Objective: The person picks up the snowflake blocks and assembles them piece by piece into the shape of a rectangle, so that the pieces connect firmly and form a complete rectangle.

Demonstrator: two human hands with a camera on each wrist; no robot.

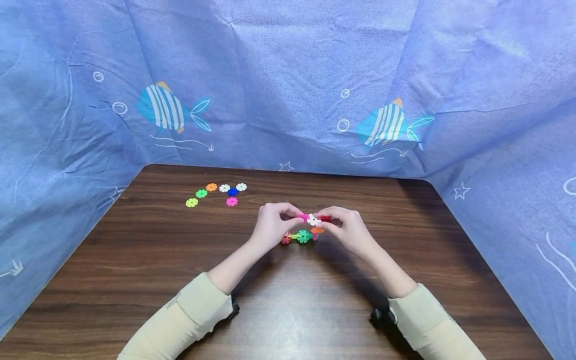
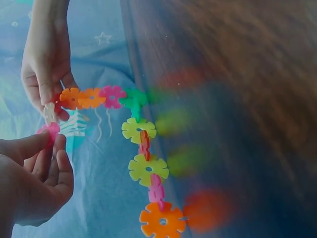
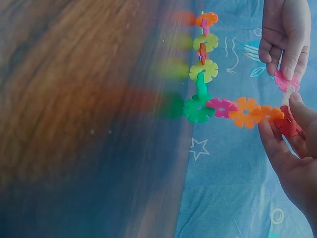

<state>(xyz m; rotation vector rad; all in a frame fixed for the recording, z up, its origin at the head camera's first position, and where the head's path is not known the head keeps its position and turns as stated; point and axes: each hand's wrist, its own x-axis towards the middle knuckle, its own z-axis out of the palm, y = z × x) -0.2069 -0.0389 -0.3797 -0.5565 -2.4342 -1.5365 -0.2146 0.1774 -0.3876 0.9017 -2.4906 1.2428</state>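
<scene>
Left hand [image 1: 273,225] pinching pink disc [image 2: 51,131], right hand [image 1: 349,227] curled on red disc [image 3: 290,124], white disc [image 1: 313,220] between, probably to steady the join, linked chain [image 1: 303,236] trailing below over table [image 1: 135,240]

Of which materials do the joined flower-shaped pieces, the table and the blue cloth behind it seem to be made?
Flower-shaped pieces: probably smooth plastic, judging by bright, even colours and clean notches.
Table: wood or wood-look laminate, somewhat glossy; it shows brown streaked grain and a pale reflection.
Blue cloth: matte, thin-looking fabric, perhaps woven, with soft creases and folds.
</scene>
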